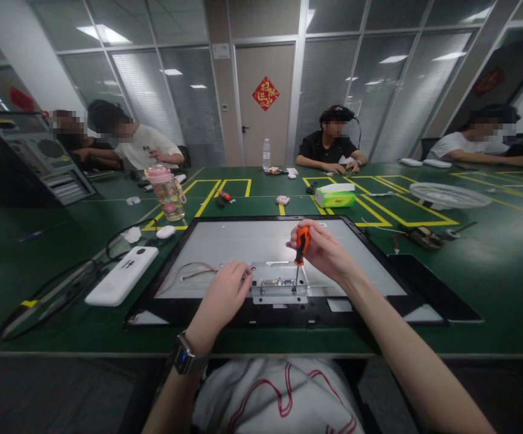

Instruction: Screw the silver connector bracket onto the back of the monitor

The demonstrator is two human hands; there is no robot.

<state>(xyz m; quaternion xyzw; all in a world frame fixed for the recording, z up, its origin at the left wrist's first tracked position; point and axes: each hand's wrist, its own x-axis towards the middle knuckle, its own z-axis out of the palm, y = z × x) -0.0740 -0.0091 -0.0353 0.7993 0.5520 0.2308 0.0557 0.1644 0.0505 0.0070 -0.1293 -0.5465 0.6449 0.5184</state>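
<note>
My right hand (319, 248) is closed around an orange and black screwdriver (303, 244). Its shaft points down to the right side of a metal bracket (279, 294) with connector ports. The bracket sits on the back of a flat display panel (198, 238) with a black frame, lying on the table. At the bracket's left edge rests my left hand (230, 289), fingers curled together; whatever they pinch is hidden. Thin wires (193, 271) run out to the left of that hand.
A white power bank (123, 276), black cables and a pink-lidded bottle (167, 193) stand left. A dark flat slab (433, 288) lies right, near a green tissue pack (335, 196) and a white fan grille (449, 196). Several people sit across the green table (252, 208).
</note>
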